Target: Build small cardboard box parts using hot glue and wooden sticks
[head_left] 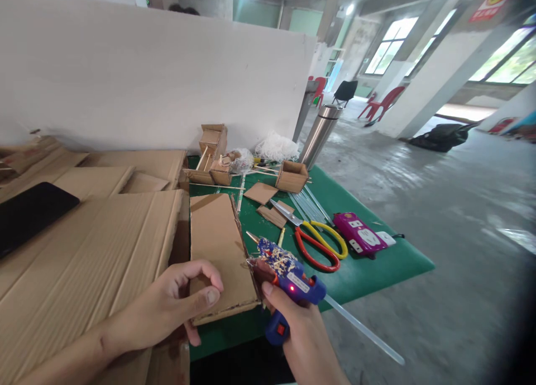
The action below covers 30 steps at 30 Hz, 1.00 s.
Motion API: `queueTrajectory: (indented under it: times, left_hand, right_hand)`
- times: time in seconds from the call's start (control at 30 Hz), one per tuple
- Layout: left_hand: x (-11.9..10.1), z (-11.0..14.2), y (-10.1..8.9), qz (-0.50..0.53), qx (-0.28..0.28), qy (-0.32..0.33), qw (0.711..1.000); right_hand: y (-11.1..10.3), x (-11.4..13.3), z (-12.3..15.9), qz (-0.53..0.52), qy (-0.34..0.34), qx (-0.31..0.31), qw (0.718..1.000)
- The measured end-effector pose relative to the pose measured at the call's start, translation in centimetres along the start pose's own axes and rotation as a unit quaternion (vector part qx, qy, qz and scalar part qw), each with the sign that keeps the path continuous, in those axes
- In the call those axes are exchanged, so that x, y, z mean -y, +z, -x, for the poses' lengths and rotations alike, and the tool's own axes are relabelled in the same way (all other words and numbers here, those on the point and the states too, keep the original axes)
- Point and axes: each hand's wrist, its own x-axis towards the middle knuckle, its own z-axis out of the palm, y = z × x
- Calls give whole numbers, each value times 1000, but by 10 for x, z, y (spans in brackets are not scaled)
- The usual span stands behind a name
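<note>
The right hand is wrapped around the handle of a blue glue gun, thumb along its side; a red light glows there, and a clear glue stick juts from the back. The nozzle points away from the wrist, up and to the left.

The left hand is loosely curled, with the thumb tip close to the index fingertip and nothing visible in its grasp. It is over the near left part of a long piece of cardboard, which lies between the two hands and reaches beyond them; whether the fingers press on it I cannot tell. The hands are apart.

Cardboard sheets spread under and left of the left forearm, with a flat black object on top. Just past the right hand, on a green table, lie scissors with red and yellow handles; a purple power strip sits to their right.

Farther from both hands are small cardboard squares, an open cardboard box, a white stringy bundle and a steel flask. A white panel stands behind, and red chairs beyond to the right.
</note>
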Motion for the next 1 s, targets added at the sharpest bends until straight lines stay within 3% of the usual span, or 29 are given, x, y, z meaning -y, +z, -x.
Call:
queueTrajectory:
  times: [0.13,0.37,0.57,0.73,1.0]
  left_hand:
    - [3,0,-1,-2,0,4,1000]
    - [3,0,-1,-1,5,-11,1000]
    - [1,0,1,-3,-1,-9,1000]
    - [1,1,0,-13,0,-24,1000]
    - [-1,1,2,2,-7,-11,1000]
  right_hand:
    - [2,-2,-1,-31,51,9,998]
    - [-8,-3,-4,-75,76,0,994]
    - [-19,2,-17,-145,52,5,988]
    - [-33,14,-27,-113,53,-14,992]
    - [-86,53,-71,27,36,-38,998]
